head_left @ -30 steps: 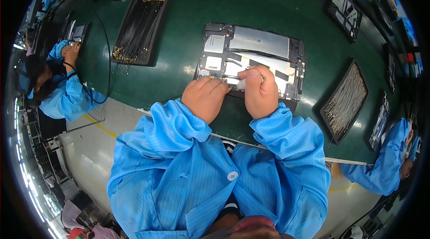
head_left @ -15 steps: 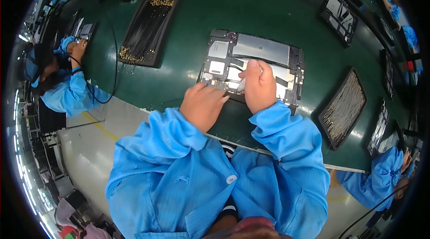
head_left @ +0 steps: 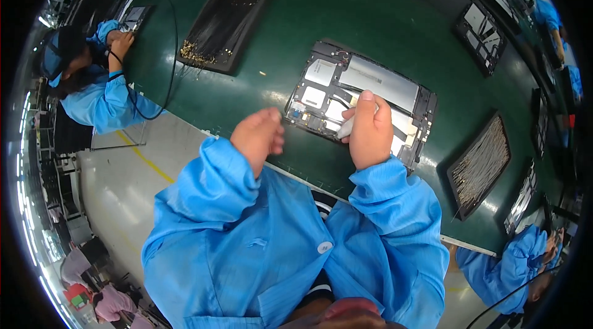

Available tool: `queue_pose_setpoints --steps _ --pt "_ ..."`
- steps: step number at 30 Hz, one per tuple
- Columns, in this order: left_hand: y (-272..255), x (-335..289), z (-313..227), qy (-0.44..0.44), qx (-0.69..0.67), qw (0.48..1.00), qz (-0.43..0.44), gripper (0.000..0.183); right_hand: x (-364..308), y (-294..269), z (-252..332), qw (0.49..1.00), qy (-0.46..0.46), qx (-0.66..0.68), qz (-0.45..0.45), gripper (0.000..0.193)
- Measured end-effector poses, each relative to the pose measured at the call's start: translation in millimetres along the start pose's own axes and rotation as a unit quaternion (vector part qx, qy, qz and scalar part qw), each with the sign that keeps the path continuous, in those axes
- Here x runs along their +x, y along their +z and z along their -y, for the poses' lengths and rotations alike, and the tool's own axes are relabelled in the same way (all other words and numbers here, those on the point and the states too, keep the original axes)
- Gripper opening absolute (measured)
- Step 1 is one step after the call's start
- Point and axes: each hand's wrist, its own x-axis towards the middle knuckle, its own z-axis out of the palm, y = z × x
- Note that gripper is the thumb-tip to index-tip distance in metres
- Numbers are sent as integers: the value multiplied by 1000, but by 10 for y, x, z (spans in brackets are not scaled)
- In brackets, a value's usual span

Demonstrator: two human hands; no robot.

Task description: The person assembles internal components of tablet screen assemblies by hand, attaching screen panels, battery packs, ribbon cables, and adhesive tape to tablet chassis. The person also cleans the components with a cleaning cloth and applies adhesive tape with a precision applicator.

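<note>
An opened tablet [head_left: 426, 104] lies tilted on the green bench, its silver battery, black flex cables and circuit boards exposed. My right hand [head_left: 372, 134] is over its near edge, closed around a small whitish tool [head_left: 345, 128] whose tip points down at the boards. What kind of tool it is cannot be told, since the fingers cover most of it. My left hand [head_left: 258, 139] is off the tablet, left of its near corner, fingers curled toward the thumb and slightly blurred. Whether anything is between those fingers is hidden.
A dark tray [head_left: 231, 26] of thin gold-tipped cables stands far left; another cable tray [head_left: 479, 165] sits right. A small yellowish piece [head_left: 262, 73] rests on the bench [head_left: 296, 8]. More opened tablets [head_left: 480, 36] line the right. Co-workers in blue sit left [head_left: 102, 100] and right [head_left: 513, 267].
My left hand has lifted off the tablet and moved left. The right hand keeps hold of the whitish tool. The view has shifted, and a yellowish piece now shows on the bench.
</note>
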Motion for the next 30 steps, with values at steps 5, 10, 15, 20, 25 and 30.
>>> queue_pose_setpoints --steps 5,10,15,20,25,30 --pt "0 -249 120 -109 134 971 168 41 40 7 -110 997 -74 -26 9 37" --pt "62 -177 175 -127 139 962 196 41 40 -11 -47 999 4 13 51 37" --pt "148 47 113 -100 77 973 195 25 150 -30 -187 996 -22 -54 72 36" --pt "155 99 16 -141 88 968 189 18 342 17 34 886 -149 -382 216 34" --pt "-4 106 25 -131 53 972 190 19 360 231 74 844 -47 -464 263 29" --pt "-132 260 -25 -156 -22 949 274 28 69 -449 135 989 4 -151 5 28"
